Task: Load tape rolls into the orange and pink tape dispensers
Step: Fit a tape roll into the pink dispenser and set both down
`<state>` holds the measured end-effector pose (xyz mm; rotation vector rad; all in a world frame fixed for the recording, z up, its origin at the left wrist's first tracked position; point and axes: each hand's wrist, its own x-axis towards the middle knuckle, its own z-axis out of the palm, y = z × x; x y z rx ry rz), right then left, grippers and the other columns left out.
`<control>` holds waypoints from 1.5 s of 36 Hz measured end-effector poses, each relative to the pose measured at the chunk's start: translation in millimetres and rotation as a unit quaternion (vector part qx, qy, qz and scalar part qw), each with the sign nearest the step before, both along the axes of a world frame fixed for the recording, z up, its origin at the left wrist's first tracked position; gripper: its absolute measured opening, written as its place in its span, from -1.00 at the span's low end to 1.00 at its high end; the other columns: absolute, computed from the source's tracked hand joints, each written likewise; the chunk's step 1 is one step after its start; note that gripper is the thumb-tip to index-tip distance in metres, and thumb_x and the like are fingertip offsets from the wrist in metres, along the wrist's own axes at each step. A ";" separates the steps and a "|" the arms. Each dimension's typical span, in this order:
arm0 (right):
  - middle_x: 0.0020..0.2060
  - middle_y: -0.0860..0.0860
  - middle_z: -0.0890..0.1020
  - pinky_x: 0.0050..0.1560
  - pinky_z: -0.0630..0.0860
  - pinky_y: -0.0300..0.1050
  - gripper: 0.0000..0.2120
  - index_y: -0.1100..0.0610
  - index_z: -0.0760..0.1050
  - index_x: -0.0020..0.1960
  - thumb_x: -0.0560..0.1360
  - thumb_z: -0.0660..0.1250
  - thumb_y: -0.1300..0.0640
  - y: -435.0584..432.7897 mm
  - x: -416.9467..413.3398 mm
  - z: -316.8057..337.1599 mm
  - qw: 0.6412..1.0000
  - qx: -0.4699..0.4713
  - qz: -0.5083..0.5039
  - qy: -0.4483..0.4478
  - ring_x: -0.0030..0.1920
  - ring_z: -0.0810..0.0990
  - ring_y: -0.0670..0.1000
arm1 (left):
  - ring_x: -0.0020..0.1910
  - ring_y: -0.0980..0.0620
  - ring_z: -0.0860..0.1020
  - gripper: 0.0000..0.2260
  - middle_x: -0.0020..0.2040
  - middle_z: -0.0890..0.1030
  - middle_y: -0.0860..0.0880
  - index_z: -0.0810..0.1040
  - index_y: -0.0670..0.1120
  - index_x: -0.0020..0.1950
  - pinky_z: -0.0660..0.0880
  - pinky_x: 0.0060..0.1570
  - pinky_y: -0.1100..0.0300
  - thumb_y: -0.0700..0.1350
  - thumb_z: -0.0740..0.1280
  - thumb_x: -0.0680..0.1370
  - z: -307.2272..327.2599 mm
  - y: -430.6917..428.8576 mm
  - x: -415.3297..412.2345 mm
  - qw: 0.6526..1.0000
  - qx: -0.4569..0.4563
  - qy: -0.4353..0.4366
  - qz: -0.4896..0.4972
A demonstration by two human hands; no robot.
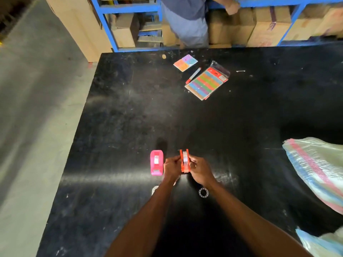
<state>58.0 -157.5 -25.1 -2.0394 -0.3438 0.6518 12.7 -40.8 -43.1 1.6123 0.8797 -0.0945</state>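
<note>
The orange tape dispenser [184, 161] is held between both hands above the black table [130, 117], with a clear tape roll seated in it. My left hand [171, 167] grips its left side and my right hand [199, 169] grips its right side. The pink tape dispenser [156, 162] stands on the table just left of my left hand, a clear roll showing in its slot. A loose tape roll [203, 192] lies flat by my right wrist. Another roll [154, 189] peeks out from under my left forearm.
Far on the table lie a pack of coloured labels [207, 83], a red marker [193, 75] and a sticky-note pad [185, 62]. A woven plastic sack [315, 169] sits at the right edge. Another person [187, 19] stands by blue shelving [130, 8] with cardboard boxes.
</note>
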 end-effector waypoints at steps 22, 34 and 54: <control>-0.14 -0.09 0.75 -0.10 0.63 -0.06 -0.68 -0.01 0.64 0.11 0.43 0.24 0.02 2.9 -2.0 -16.7 1.000 -0.009 -0.015 0.015 -0.15 0.70 -0.12 | -0.16 -0.06 0.57 -0.81 -0.11 0.64 -0.17 0.65 -0.35 0.11 0.51 -0.37 0.35 -0.42 0.31 0.55 10.5 -1.9 1.9 0.999 0.020 -0.006 0.041; 0.02 0.07 0.61 0.06 0.56 0.07 -0.79 0.07 0.53 0.14 0.53 0.25 0.13 15.6 4.8 -3.0 0.982 -0.105 -0.075 -0.139 0.02 0.62 0.11 | -0.04 -0.07 0.70 -0.78 -0.03 0.73 -0.10 0.69 -0.15 0.06 0.61 -0.03 0.23 -0.28 0.28 0.52 21.8 40.6 -7.2 0.994 0.098 -0.039 0.005; 0.23 0.11 0.52 0.15 0.51 0.04 -0.54 0.00 0.38 0.44 0.56 0.32 0.03 110.0 -11.0 14.1 0.910 -0.271 0.261 -0.174 0.20 0.58 0.18 | 0.52 -0.17 0.20 0.18 0.58 0.16 -0.07 -0.09 0.12 0.62 0.25 0.46 0.01 -0.09 0.67 0.25 16.1 128.6 -62.1 0.927 0.202 0.076 -0.306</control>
